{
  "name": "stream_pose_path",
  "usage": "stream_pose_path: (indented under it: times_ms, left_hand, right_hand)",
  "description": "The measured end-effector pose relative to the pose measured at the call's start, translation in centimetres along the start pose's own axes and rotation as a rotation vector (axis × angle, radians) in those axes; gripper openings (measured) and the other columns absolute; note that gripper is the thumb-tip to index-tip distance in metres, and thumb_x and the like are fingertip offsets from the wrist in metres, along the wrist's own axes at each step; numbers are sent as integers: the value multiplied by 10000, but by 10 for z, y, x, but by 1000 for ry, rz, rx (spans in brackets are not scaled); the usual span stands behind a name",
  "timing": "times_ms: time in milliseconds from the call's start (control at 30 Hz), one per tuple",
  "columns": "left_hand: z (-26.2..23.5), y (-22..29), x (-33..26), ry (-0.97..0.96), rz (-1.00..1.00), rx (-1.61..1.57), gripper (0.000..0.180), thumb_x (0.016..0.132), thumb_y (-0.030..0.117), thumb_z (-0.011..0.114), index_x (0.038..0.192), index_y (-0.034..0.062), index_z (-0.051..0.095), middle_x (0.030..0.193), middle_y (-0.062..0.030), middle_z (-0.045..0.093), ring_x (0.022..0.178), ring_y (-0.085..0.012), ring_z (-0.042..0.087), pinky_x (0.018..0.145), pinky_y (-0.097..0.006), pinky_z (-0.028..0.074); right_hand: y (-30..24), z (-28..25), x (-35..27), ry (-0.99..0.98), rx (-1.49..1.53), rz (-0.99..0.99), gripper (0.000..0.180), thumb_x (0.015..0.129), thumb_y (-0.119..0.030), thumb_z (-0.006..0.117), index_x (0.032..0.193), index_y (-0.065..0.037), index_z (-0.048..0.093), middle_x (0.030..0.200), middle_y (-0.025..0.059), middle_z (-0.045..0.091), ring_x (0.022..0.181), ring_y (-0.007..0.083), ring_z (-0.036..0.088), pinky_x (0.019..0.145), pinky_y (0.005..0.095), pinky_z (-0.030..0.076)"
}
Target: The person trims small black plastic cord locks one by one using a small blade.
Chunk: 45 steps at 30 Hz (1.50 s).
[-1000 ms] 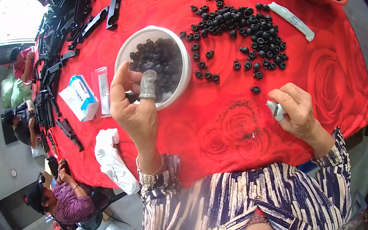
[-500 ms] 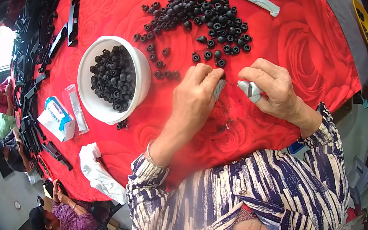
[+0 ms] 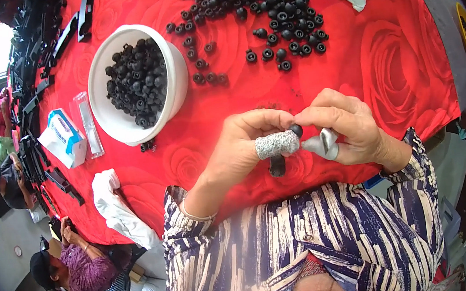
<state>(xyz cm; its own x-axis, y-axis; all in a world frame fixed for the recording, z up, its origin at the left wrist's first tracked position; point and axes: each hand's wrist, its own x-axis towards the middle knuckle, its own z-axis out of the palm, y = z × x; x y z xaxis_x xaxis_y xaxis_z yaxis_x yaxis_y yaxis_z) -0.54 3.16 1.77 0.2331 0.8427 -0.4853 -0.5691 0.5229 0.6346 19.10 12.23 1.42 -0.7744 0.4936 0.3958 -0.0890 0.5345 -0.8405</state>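
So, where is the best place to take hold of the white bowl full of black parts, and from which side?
Grip the white bowl by its rim, probably the near-right edge, coming from above with the left hand. Its walls are round and wide, the black parts fill it, and that edge lies closest.

Bright, even daylight on the red tablecloth point(image 3: 397, 61), soft shadows, heavy fisheye bending and dark vignette at the rim.
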Motion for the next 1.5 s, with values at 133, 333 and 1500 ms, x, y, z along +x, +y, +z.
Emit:
stream_pose_path:
  times_ms: [133,333,1500]
  left_hand:
    - [-9,-12,1,-68,-77,-110,252,792,0,684,1034,-31,623,884,-72,662,773,-123,646,673,-232,529]
    - [-13,-27,3,-82,-99,-104,251,791,24,687,1034,-17,637,914,-93,666,764,-135,646,613,-238,527]
    - [1,-26,-7,-120,114,18,203,858,46,619,1037,-49,624,1022,-124,593,778,-181,627,587,-265,530]
  right_hand:
    - [6,7,-1,31,32,-19,385,672,-65,783,1022,-1,636,809,86,582,618,149,554,497,259,425]
    - [9,8,-1,-42,19,-2,362,653,-74,794,971,12,646,760,93,589,600,169,579,488,268,447]
    - [8,6,-4,-10,-237,-379,440,481,-75,624,895,75,650,642,36,508,467,106,428,396,253,263]
